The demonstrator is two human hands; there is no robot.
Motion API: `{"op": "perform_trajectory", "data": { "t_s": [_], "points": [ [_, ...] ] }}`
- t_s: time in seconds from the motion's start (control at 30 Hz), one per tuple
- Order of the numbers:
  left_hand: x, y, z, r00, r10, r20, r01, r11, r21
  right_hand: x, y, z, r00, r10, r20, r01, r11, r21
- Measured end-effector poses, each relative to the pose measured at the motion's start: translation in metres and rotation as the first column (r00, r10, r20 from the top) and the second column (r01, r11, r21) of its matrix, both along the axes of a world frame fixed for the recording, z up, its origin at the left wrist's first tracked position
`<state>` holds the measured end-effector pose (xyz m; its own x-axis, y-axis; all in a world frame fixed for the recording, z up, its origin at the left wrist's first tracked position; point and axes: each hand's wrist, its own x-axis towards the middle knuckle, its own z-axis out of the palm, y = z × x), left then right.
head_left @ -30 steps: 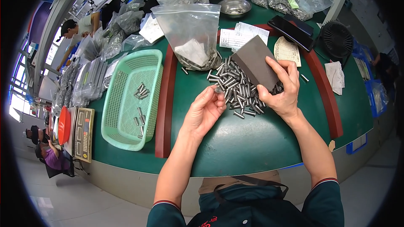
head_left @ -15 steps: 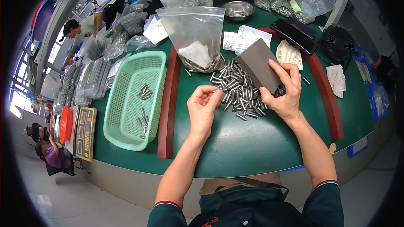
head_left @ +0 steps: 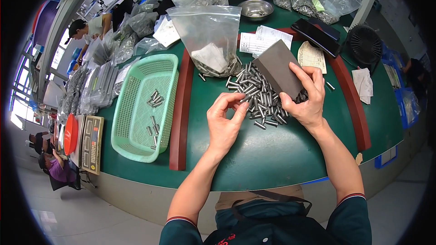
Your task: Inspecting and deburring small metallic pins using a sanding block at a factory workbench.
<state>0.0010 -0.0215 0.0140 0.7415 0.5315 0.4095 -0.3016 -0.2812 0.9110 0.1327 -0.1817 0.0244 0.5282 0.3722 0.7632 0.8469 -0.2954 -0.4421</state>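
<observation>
A heap of short metal pins (head_left: 262, 101) lies on the green tabletop in front of me. At the heap's left edge, my left hand (head_left: 225, 121) has its thumb and forefinger nearly together around one dark metal pin (head_left: 245, 98). My right hand (head_left: 309, 94) grips a flat grey-brown rectangular block (head_left: 278, 67) by its lower right side, tilted over the heap. The fingers partly hide the block's near end. Left of the hands, a light green perforated basket (head_left: 119, 122) holds several pins in two loose groups.
Red-brown rails (head_left: 179, 122) border the work area. A zip bag of pins (head_left: 206, 31) stands behind the heap, near papers (head_left: 254, 43), a black phone (head_left: 315, 38) and a steel bowl (head_left: 256, 10). Farther out are a black fan (head_left: 364, 45) and a scale (head_left: 92, 143).
My left hand has shifted slightly right, its fingertips now reaching into the edge of the heap. My right hand and the block stay nearly still. A person at the far left has moved an arm.
</observation>
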Motion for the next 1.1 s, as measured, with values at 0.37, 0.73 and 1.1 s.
{"op": "perform_trajectory", "data": {
  "t_s": [0.37,0.73,1.1],
  "points": [
    [-0.034,0.066,0.048,0.592,0.743,0.312,-0.721,0.315,0.617,0.001,0.001,-0.003,1.0,-0.005,-0.004,0.005,1.0,0.001],
    [-0.025,0.063,0.035,0.763,0.621,0.178,-0.594,0.565,0.572,0.003,0.003,-0.01,0.999,-0.014,-0.034,0.014,1.0,0.017],
    [-0.002,0.024,-0.013,0.868,0.25,-0.429,0.028,0.838,0.546,0.001,0.002,-0.006,1.0,0.002,-0.031,-0.001,1.0,0.028]
  ]
}}
